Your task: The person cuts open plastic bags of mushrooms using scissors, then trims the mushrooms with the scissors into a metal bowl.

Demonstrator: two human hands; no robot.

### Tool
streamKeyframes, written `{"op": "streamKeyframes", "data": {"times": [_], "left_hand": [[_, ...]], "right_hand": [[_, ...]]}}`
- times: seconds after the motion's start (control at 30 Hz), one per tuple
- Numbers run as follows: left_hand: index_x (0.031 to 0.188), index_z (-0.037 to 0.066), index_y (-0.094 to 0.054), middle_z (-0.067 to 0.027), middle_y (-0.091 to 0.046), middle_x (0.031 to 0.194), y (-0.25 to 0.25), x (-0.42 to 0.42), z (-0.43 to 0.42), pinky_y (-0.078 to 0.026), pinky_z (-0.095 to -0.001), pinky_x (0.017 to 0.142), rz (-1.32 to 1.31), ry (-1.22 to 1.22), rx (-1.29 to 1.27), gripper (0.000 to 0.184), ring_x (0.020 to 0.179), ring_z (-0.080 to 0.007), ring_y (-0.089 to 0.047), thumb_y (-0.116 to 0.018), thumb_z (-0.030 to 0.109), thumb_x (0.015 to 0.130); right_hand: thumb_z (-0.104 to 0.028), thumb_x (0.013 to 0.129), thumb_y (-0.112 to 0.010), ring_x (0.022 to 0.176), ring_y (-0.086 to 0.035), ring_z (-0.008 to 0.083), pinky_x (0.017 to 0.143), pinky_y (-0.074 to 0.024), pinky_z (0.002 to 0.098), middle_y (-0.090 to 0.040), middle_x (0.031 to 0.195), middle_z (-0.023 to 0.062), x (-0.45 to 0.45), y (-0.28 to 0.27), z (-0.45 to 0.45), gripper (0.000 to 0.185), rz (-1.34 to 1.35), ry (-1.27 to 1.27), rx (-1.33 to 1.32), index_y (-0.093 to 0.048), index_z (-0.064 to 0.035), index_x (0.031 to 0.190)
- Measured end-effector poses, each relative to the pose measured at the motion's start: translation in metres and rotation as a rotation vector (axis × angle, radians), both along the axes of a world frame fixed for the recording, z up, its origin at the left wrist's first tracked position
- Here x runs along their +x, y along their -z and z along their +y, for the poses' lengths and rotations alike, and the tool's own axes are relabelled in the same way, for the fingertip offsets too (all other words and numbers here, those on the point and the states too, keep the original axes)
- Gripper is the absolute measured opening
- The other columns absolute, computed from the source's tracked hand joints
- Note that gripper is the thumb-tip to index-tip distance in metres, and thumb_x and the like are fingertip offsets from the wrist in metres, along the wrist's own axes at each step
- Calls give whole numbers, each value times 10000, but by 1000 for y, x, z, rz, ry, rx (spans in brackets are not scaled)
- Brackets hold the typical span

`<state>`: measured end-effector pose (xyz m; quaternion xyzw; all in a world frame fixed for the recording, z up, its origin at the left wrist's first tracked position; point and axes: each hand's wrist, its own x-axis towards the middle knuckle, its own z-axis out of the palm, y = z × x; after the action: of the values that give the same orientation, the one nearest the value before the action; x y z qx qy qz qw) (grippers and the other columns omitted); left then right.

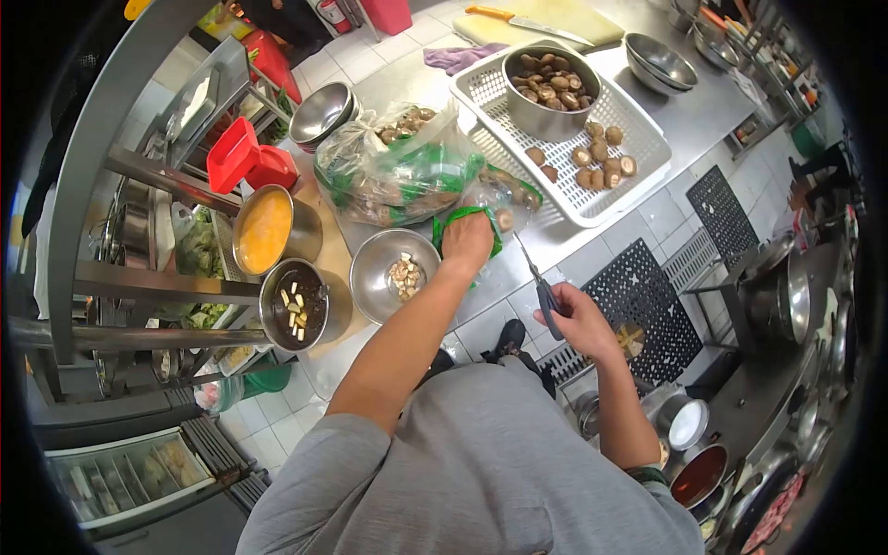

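Observation:
My left hand [469, 240] is at the mouth of a clear and green plastic bag [504, 190], its fingers hidden by the green plastic. Pale brown mushrooms show through the bag's clear part. In my right hand [585, 324] is a pair of dark-handled scissors [544, 294], its blades pointing up toward the bag. Just left of my left forearm sits a steel bowl [363, 294] with several cut mushroom pieces [405, 276] in it. A larger clear and green bag [388, 180] of mushrooms lies behind my left hand.
A white perforated basket [592, 215] holds loose mushrooms [606, 162] and a steel pot [552, 122] of mushrooms. Two pots stand at left, with orange liquid [265, 231] and dark liquid [310, 319]. A knife [527, 23] lies on a cutting board [592, 23]. Metal shelf bars [176, 282] flank the left.

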<state>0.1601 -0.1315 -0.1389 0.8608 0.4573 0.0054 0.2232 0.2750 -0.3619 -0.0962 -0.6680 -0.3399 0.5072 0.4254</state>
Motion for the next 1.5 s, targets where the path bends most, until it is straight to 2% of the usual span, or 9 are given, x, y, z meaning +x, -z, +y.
{"op": "streamKeyframes", "data": {"times": [0.2, 0.3, 0.4, 0.5, 0.63, 0.8, 1.23, 1.43, 1.5], "left_hand": [[1078, -30, -629, -288, -598, 1156, -28, -35, -30, -510, -494, 909, -152, -7, 53, 238, 1045, -441, -623, -514, 88, 907], [1196, -17, -606, -251, -582, 1180, -64, -79, -43, -526, -453, 916, -372, -36, -48, 306, 1058, -380, -644, -579, 88, 909], [1281, 11, -588, -156, -600, 1183, -78, -130, -47, -484, -366, 996, -826, -364, -798, 339, 1200, -266, -583, -601, 102, 955], [1334, 31, -562, -117, -575, 1274, -77, -176, -49, -459, -338, 1037, -776, -120, -418, 371, 1249, -204, -542, -576, 20, 963], [1417, 17, -483, -127, -528, 1359, -96, -202, -60, -435, -331, 1064, -859, -179, -470, 492, 1254, -204, -533, -598, -14, 940], [1417, -13, -470, -140, -538, 1361, -87, -218, -72, -445, -331, 1055, -1181, -338, -588, 537, 1253, -187, -534, -615, -77, 904], [1397, -56, -467, -141, -587, 1317, -78, -229, -84, -453, -299, 1047, -1228, -360, -592, 510, 1223, -184, -575, -609, -90, 908], [1378, -83, -489, -137, -612, 1298, -72, -227, -85, -460, -288, 1029, -1174, -424, -622, 475, 1209, -175, -590, -607, -73, 918], [1365, -92, -500, -135, -622, 1280, -69, -227, -85, -460, -284, 1027, -1165, -458, -607, 459, 1198, -171, -596, -608, -68, 919]], "right_hand": [[-217, 843, -806, 656, -522, 49, 591, -435, 231, -577, 767, -31, -10, 2, 6, 312, -14, 6, 39, -568, -29, 915], [-239, 828, -821, 667, -513, 47, 596, -436, 233, -560, 755, -35, -19, -9, 10, 340, 50, -6, 65, -564, -34, 915], [-279, 803, -839, 655, -523, 83, 593, -442, 261, -561, 723, -8, -34, -15, 20, 392, -50, -54, 45, -566, -27, 928], [-326, 775, -851, 671, -563, 161, 617, -468, 308, -576, 748, 55, -53, -30, 34, 454, -333, -180, 108, -569, -11, 940], [-362, 727, -870, 765, -612, 274, 679, -494, 381, -605, 867, 128, -84, -49, 47, 516, -576, -257, 216, -609, -6, 995], [-348, 712, -876, 744, -608, 284, 661, -487, 400, -598, 835, 116, -106, -56, 54, 514, -711, -299, 278, -628, -21, 1021], [-255, 718, -826, 812, -634, 313, 708, -502, 445, -623, 832, 108, -135, -59, 55, 362, -1019, -342, 247, -638, -61, 960], [-293, 751, -803, 788, -660, 313, 681, -511, 444, -656, 815, 105, -151, -50, 52, 337, -985, -342, 158, -623, -69, 927], [-395, 776, -795, 704, -656, 342, 616, -493, 456, -653, 736, 130, -156, -40, 52, 389, -973, -307, 190, -606, -63, 848]]}}
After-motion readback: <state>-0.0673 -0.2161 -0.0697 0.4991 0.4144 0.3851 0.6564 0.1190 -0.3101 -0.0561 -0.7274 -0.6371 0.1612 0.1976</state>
